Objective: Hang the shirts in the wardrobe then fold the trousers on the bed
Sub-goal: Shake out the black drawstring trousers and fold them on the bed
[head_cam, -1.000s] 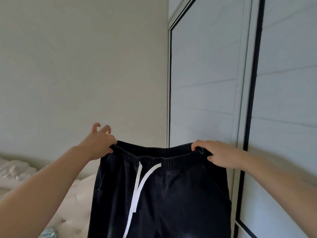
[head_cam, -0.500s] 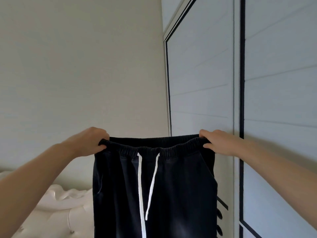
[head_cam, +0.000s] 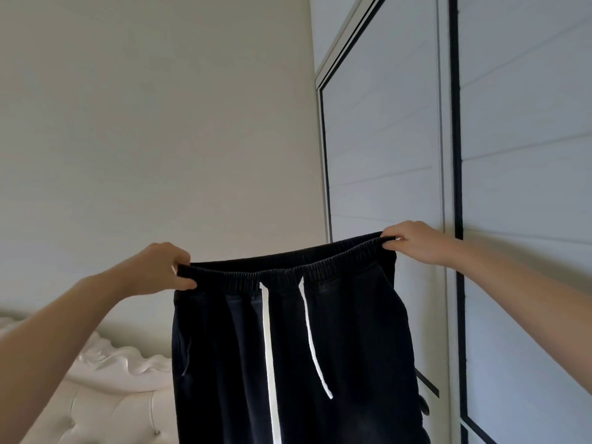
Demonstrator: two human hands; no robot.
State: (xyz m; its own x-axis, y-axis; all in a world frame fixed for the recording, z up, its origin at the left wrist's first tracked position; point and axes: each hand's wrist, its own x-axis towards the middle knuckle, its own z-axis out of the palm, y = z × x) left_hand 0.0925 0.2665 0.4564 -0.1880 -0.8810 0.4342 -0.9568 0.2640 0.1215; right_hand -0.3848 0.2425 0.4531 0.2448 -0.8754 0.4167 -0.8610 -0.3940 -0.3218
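While the trousers [head_cam: 352, 347] hang full length in the air, both hands hold them up by the waistband [head_cam: 288, 267]: the left hand [head_cam: 157, 270] pinches one end, fingers and thumb curled over the elastic, and the right hand [head_cam: 413, 241] grips the other end a little higher, so the band slopes up toward it. Two white cords [head_cam: 267, 347] dangle below the band, between the hands. Just beyond the right hand stand the closed wardrobe doors [head_cam: 384, 155]; below the left hand shows a white tufted headboard [head_cam: 112, 395], with the wall [head_cam: 160, 123] behind. No shirts are in view, so I judge the hanging finished, though the doors hide the proof. Folding looks barely begun: the trousers are only spread out, with no fold made, and not yet laid on the bed, whose top is out of view
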